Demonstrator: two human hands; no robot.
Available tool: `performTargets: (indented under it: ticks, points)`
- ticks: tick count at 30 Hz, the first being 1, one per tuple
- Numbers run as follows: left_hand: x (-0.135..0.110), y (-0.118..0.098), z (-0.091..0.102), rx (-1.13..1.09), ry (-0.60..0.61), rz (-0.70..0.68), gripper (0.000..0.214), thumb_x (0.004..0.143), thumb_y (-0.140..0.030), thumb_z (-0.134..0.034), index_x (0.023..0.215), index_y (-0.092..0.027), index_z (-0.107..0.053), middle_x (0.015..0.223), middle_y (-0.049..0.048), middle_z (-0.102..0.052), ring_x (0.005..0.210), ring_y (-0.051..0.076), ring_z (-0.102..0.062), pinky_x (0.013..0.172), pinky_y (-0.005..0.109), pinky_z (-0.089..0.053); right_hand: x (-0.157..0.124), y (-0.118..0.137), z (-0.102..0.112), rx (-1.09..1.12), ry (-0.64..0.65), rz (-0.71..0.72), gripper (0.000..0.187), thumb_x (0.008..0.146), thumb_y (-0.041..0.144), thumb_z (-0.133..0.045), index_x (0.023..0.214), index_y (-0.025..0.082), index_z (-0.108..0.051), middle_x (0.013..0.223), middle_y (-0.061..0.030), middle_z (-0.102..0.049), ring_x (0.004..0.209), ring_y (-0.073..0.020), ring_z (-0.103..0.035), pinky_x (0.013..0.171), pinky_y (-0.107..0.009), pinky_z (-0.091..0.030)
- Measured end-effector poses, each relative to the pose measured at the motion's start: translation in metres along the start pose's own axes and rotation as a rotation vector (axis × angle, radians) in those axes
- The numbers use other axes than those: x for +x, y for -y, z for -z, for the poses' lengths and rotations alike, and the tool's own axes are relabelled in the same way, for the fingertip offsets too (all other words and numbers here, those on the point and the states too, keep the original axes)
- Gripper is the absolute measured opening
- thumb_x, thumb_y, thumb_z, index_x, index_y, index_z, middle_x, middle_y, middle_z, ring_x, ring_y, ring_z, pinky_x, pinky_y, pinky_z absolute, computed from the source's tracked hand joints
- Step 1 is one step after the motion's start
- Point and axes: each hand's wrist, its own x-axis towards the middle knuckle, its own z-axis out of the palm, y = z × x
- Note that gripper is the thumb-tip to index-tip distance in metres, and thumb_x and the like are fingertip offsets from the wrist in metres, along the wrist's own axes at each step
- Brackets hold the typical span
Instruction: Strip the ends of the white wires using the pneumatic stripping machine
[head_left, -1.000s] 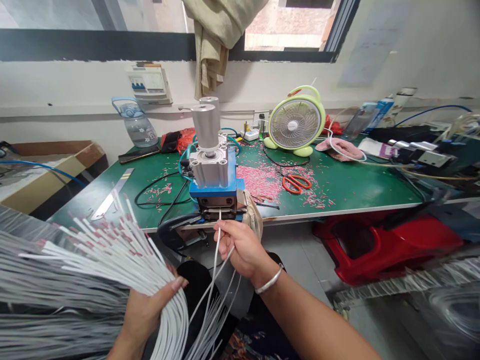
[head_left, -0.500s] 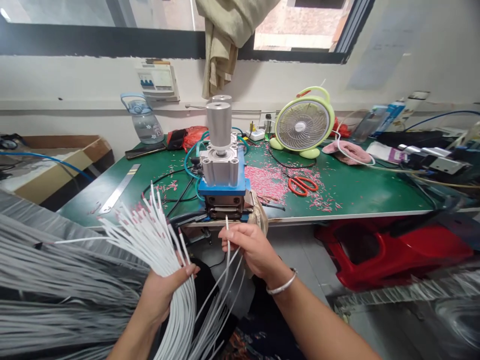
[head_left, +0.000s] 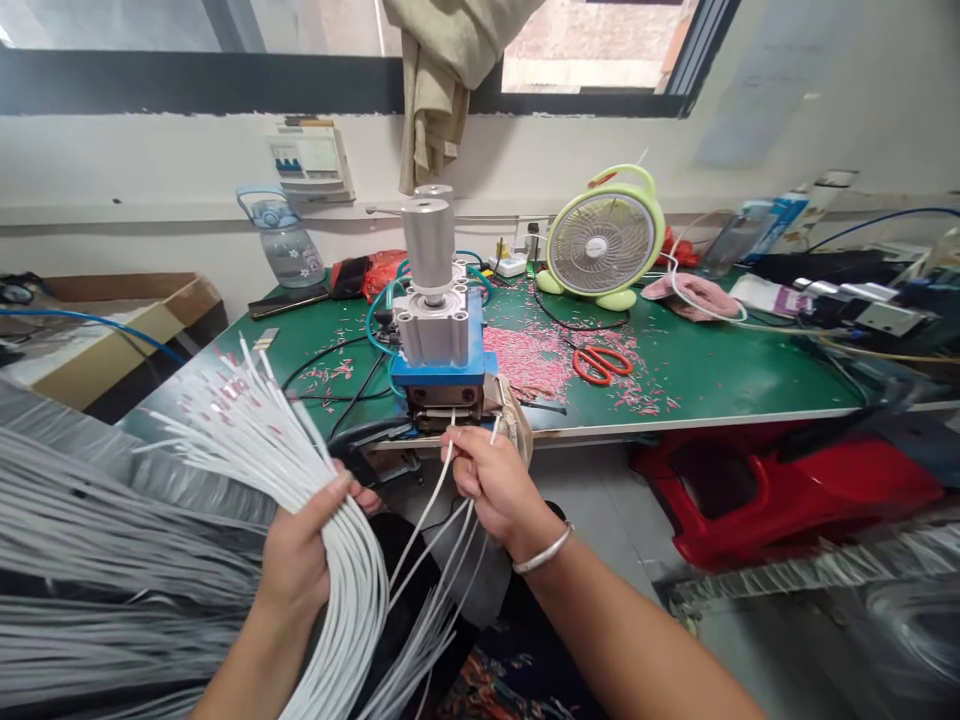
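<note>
My left hand (head_left: 300, 560) is wrapped round a thick bundle of white wires (head_left: 247, 440) whose pink-tipped ends fan up to the left. My right hand (head_left: 491, 480) pinches a few white wires (head_left: 439, 495) and holds one end up at the dark jaw of a blue pneumatic press (head_left: 442, 365) with a silver cylinder on top. The press stands at the front edge of the green bench (head_left: 712, 375). The other wires trail down from my right hand toward my lap.
Pink wire scraps (head_left: 525, 360) and orange scissors (head_left: 596, 365) lie right of the press. A green desk fan (head_left: 600, 240), water jug (head_left: 281, 240), phone and metal ruler sit on the bench. A red stool (head_left: 780, 490) stands below, a cardboard box (head_left: 112, 320) at left.
My right hand has moved up closer to the press jaw with the wire end. My left hand shifted the bundle left and higher, the fanned ends spreading.
</note>
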Motion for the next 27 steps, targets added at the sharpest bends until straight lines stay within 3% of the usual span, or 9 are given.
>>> performTargets:
  ticks: [5,12,17,19,21,24,27]
  points:
    - [0.005,-0.016,-0.01,-0.128,-0.021,0.01,0.025,0.058,-0.025,-0.067,0.08,-0.018,-0.059,0.053,-0.0037,-0.054,0.049,0.01,-0.055,0.052,0.023,-0.05,0.005,0.005,0.002,0.087,-0.025,-0.019,0.017,0.069,0.027,-0.056,0.066,0.011,-0.056,0.054,0.0034,-0.048,0.03,0.0008,-0.026,0.033,-0.018,-0.009]
    - [0.002,-0.002,0.0,-0.016,-0.124,0.172,0.033,0.048,-0.013,-0.073,0.077,-0.018,-0.057,0.071,-0.0032,-0.063,0.059,0.013,-0.061,0.054,0.023,-0.051,-0.002,-0.003,0.019,-0.117,0.127,0.056,0.023,0.074,0.033,-0.056,0.072,0.01,-0.06,0.064,-0.0003,-0.055,0.034,0.0012,-0.027,0.035,-0.017,-0.012]
    - [-0.005,0.019,0.002,0.118,0.102,0.189,0.027,0.052,-0.014,-0.072,0.065,-0.016,-0.049,0.055,-0.0049,-0.054,0.05,0.008,-0.053,0.05,0.019,-0.042,-0.012,-0.004,0.019,-0.189,0.22,0.045,0.024,0.07,0.033,-0.06,0.063,0.01,-0.06,0.059,-0.0014,-0.056,0.045,-0.0039,-0.043,0.045,-0.017,-0.033]
    - [-0.008,0.029,0.002,0.237,0.161,0.152,0.026,0.053,-0.016,-0.072,0.06,-0.015,-0.047,0.052,-0.0047,-0.052,0.048,0.008,-0.05,0.05,0.02,-0.04,-0.013,-0.007,0.016,-0.181,0.241,0.014,0.022,0.067,0.032,-0.064,0.069,0.011,-0.061,0.06,-0.0013,-0.056,0.051,-0.007,-0.049,0.05,-0.019,-0.039]
    - [-0.011,0.037,0.002,0.39,0.199,0.101,0.024,0.054,-0.019,-0.071,0.057,-0.015,-0.048,0.051,-0.0036,-0.052,0.048,0.01,-0.05,0.051,0.023,-0.04,-0.013,-0.011,0.012,-0.22,0.243,-0.04,0.025,0.067,0.034,-0.063,0.076,0.011,-0.061,0.056,-0.0004,-0.055,0.047,-0.0075,-0.049,0.045,-0.019,-0.038]
    - [-0.012,0.039,0.002,0.555,0.215,0.014,0.021,0.053,-0.022,-0.072,0.057,-0.014,-0.053,0.053,-0.0011,-0.055,0.05,0.013,-0.051,0.053,0.026,-0.041,-0.012,-0.015,0.006,-0.277,0.201,-0.063,0.028,0.07,0.037,-0.06,0.066,0.009,-0.06,0.046,0.0011,-0.05,0.036,-0.0053,-0.042,0.036,-0.017,-0.031]
    - [-0.012,0.03,0.001,0.483,0.176,-0.012,0.018,0.056,-0.022,-0.071,0.064,-0.013,-0.057,0.06,0.0023,-0.061,0.059,0.016,-0.057,0.063,0.029,-0.045,-0.007,-0.011,0.001,-0.13,0.083,-0.034,0.028,0.068,0.036,-0.061,0.062,0.01,-0.058,0.049,0.0014,-0.051,0.033,-0.0036,-0.039,0.032,-0.016,-0.029]
